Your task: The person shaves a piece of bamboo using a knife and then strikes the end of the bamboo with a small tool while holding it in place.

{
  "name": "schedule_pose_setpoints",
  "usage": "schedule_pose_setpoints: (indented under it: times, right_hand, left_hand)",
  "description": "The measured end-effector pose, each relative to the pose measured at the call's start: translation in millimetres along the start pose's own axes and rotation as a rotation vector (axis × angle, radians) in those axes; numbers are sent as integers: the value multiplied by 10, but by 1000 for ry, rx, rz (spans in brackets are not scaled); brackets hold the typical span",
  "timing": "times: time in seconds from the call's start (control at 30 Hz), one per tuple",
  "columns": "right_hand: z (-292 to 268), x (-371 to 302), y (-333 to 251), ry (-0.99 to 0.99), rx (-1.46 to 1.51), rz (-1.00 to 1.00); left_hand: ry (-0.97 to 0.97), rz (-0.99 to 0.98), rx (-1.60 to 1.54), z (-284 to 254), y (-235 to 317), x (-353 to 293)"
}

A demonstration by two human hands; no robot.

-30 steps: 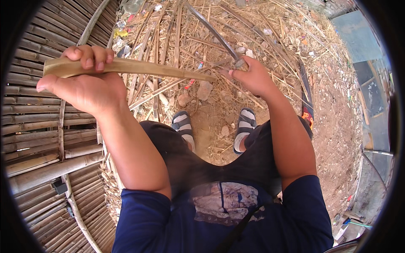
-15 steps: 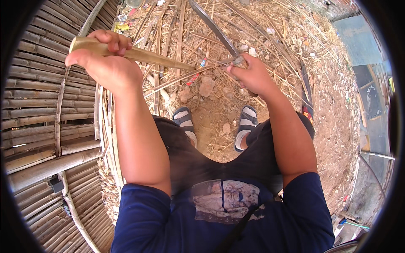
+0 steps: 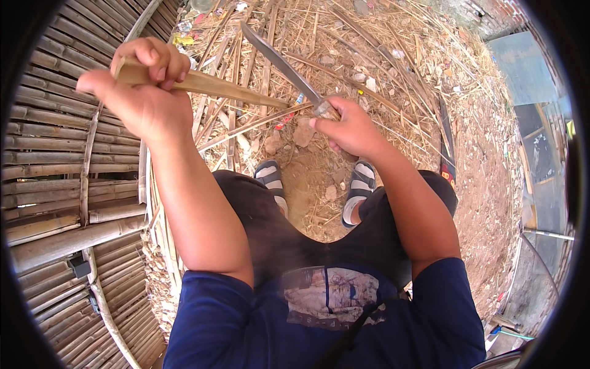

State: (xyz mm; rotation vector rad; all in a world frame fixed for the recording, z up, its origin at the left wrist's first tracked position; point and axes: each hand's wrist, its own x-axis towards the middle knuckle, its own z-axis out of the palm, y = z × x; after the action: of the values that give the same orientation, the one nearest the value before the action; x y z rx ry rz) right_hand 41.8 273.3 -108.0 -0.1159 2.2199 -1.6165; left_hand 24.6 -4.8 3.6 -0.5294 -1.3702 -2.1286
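Note:
My left hand [image 3: 150, 92] is closed around the upper end of a pale bamboo strip [image 3: 227, 89], thumb stretched out along the near side. The strip slants down to the right, and its far end tapers toward the littered ground. In my right hand [image 3: 350, 129] is a machete [image 3: 283, 64], gripped by its handle. Its long, slightly curved dark blade points up and to the left, crossing above the ground just right of the strip. Blade and strip look apart.
Split bamboo lengths [image 3: 267, 37], straw and stones [image 3: 304, 132] litter the ground ahead of my sandalled feet [image 3: 270, 178]. A bamboo slat wall [image 3: 55, 147] rises close on the left. Bluish sheets [image 3: 522, 67] stand at the right. A dark sheath-like piece [image 3: 447, 135] lies beside my right knee.
The machete has swung leftward and down, its tip now nearer the bamboo strip. My right hand has moved left and toward me. My left hand has shifted slightly, its thumb more outstretched.

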Motion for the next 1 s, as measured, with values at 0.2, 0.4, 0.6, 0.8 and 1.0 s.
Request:
schedule_pose_setpoints:
  times: [0.2,0.4,0.6,0.8,1.0]
  right_hand:
    - [184,191,-761,191,-43,-290]
    - [808,578,125,175,-240,-247]
    - [674,780,1665,32,-565,235]
    - [665,912,1216,155,-149,51]
    - [567,786,-55,274,74,-253]
  left_hand:
    - [0,-85,-2,88,-41,399]
    - [16,-64,-41,45,-46,415]
    - [-55,-141,-101,-73,-130,353]
    - [-99,-168,-158,-204,-147,423]
    - [81,-92,-54,-335,-129,409]
